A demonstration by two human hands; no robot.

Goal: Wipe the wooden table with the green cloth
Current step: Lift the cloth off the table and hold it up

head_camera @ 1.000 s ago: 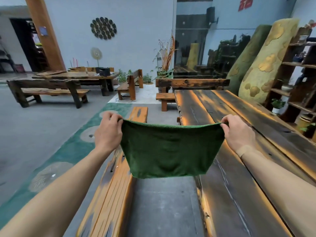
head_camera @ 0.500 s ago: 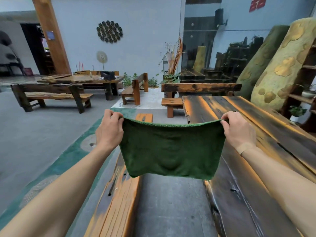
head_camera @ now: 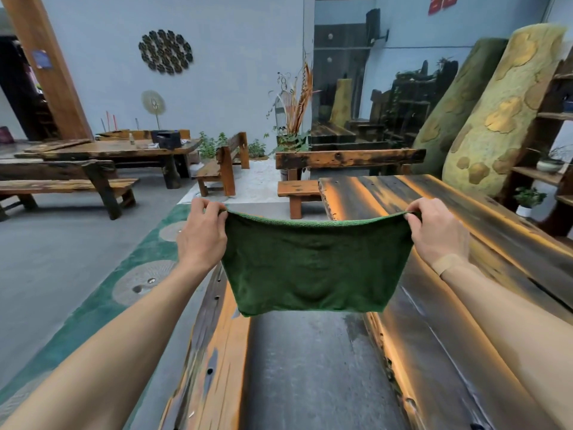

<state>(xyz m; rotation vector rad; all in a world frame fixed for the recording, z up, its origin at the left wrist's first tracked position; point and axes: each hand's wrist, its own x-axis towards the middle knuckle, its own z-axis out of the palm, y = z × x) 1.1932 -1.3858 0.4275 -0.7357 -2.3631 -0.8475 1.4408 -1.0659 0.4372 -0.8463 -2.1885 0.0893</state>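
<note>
The wooden table point(head_camera: 465, 305) fills the right side of the frame, a long dark slab with orange streaks of light along its planks, running from the lower right up toward the centre. Left of it, across a strip of grey floor, a wooden bench point(head_camera: 214, 352) runs parallel from the lower middle upward.

The green cloth point(head_camera: 313, 268) hangs in the air at the centre of the frame, stretched by its top edge and drooping freely below; it appears folded double. Its lower edge hangs mostly over the gap between bench and table, and I judge that it is not touching the table yet, so wiping has not begun.

The left hand point(head_camera: 201, 237) pinches the cloth's upper left corner with curled fingers, and the right hand point(head_camera: 437, 234) pinches the upper right corner the same way, already over the table's near edge.

To do this step well, I would carry the cloth to the right until it is fully above the slab, lay it flat and press a palm on it. Long strokes along the planks should serve better than short ones across them. Dark holes and a rough edge show along the table's left side at the lower frame, so the cloth could snag there.
</note>
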